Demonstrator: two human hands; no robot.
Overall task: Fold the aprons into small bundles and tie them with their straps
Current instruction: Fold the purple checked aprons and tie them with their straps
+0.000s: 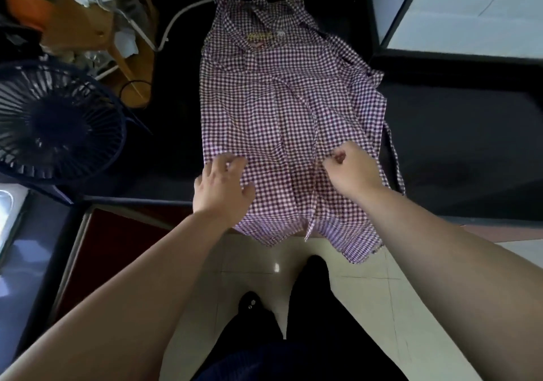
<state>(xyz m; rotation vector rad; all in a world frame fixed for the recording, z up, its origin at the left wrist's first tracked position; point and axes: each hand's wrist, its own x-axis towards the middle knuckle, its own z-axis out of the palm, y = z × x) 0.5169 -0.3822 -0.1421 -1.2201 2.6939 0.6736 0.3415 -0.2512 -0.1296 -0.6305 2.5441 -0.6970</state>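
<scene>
Gingham apron (282, 101) overhangs the counter (455, 151); left hand (221, 188) spread flat; right hand (352, 171) pinches it.

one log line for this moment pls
apron: spread on dark table, unfolded | left hand: resting on apron | right hand: pinching apron fabric | hem: hangs off table edge

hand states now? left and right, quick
Left hand: open, fingers spread flat on the apron.
Right hand: closed, fingers curled, pinching a fold of the apron.
</scene>
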